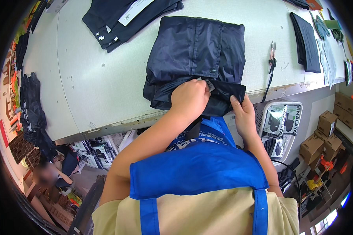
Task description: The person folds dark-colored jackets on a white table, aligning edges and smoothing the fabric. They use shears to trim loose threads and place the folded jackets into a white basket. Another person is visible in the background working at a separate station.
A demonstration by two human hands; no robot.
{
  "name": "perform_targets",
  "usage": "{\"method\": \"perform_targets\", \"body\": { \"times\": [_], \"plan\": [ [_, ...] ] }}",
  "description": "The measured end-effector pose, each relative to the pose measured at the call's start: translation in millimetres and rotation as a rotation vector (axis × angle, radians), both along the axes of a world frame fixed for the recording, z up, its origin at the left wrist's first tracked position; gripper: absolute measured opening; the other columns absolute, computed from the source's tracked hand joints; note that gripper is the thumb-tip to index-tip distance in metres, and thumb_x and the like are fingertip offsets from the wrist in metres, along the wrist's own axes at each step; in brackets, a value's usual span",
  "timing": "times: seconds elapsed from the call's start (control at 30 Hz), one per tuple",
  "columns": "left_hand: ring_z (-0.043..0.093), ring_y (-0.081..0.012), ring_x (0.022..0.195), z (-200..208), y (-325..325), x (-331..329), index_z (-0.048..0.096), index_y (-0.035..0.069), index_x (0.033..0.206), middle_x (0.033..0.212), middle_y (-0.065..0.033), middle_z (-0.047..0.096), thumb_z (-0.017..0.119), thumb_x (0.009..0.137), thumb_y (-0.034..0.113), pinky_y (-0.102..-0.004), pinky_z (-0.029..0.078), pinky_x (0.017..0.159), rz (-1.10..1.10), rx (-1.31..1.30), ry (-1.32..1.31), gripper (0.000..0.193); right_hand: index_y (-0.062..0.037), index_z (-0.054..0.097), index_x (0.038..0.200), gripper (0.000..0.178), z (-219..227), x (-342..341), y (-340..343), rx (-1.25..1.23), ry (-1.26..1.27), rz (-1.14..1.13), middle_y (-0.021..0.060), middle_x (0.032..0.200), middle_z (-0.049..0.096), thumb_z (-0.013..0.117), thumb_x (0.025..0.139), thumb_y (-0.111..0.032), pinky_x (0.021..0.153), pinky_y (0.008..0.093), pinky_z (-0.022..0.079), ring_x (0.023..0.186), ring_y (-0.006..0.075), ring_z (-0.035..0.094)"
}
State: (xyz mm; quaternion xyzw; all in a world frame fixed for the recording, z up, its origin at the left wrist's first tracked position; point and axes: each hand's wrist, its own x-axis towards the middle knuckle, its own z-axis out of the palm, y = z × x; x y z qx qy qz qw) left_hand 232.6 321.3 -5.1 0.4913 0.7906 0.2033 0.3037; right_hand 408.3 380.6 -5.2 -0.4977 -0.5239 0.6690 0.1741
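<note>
Gathering dark cloth at the center of the head view, the person works with both hands on one dark garment (pixel 174 47), which lies on the pale worktop (pixel 113 90) with its lower part reaching the front edge. The left hand (pixel 190 96) is clenched on the cloth beside a small grey mesh patch (pixel 210 85), its fingertips partly hidden. The right hand (pixel 245 111) pinches the corner of a loose dark flap (pixel 229 90), thumb on top.

As for progress, the upper part of the garment already looks laid into a compact block, with a round snap button (pixel 212 71) near its lower edge. The part between the hands is rumpled and open, so the handling there seems unfinished.

At the upper left lie dark folded garments (pixel 102 15) with a white card (pixel 135 11) on top; at the upper right, a cutter (pixel 272 55) on a black cord and another folded dark cloth (pixel 306 45).
</note>
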Motion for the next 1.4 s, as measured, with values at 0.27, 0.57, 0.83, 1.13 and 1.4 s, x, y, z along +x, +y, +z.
{"method": "perform_targets", "body": {
  "times": [0.27,0.57,0.83,1.13,1.4],
  "plan": [
    [0.062,-0.0300,0.068,8.6,-7.8,-11.8,0.063,0.002,0.078,0.077,-0.0120,0.063,0.067,0.077,0.014,-0.0393,0.047,0.062,0.000,0.030,-0.138,0.012,0.0035,0.055,0.119,0.029,1.5,-1.5,1.1,-0.034,-0.023,-0.020,0.0032,0.106,0.062,0.053,0.097,-0.014,0.089,0.0228,0.041,0.098,0.0078,0.052],
    [0.059,-0.0246,0.062,14.3,-12.1,-11.6,0.059,0.002,0.077,0.075,-0.0108,0.061,0.065,0.079,0.010,-0.0349,0.045,0.059,0.074,0.087,-0.195,0.011,0.0020,0.057,0.117,0.027,-0.3,4.7,11.8,0.004,-0.021,0.107,0.0010,0.098,0.061,0.055,0.095,-0.014,0.085,0.0229,0.042,0.093,0.0069,0.052],
    [0.060,-0.0255,0.061,18.3,-16.6,-11.0,0.056,0.000,0.078,0.074,-0.0121,0.060,0.062,0.076,0.004,-0.0341,0.046,0.059,0.052,0.097,-0.193,0.007,-0.0014,0.050,0.126,0.051,-68.9,41.9,177.9,0.861,-0.802,-0.140,0.0193,0.118,0.054,0.061,0.089,-0.035,0.091,0.0368,0.041,0.106,0.0257,0.052],
    [0.059,-0.0318,0.073,21.3,-23.1,-7.2,0.051,0.003,0.084,0.072,-0.0128,0.060,0.061,0.080,0.003,-0.0408,0.046,0.063,-0.098,0.236,0.011,0.011,0.0019,0.058,0.117,0.035,-80.8,35.8,240.1,0.941,-1.158,0.298,0.0174,0.096,0.064,0.051,0.089,-0.020,0.081,0.0404,0.051,0.083,0.0302,0.065],
    [0.060,-0.0322,0.071,11.4,-27.6,-10.5,0.049,0.004,0.090,0.069,-0.0130,0.060,0.060,0.083,0.005,-0.0425,0.046,0.064,-0.140,0.261,0.073,0.013,-0.0049,0.063,0.118,0.030,84.0,0.0,72.8,0.036,0.144,0.457,0.0031,0.074,0.060,0.049,0.097,-0.022,0.053,0.0223,0.041,0.058,0.0084,0.055]
  ]
}}
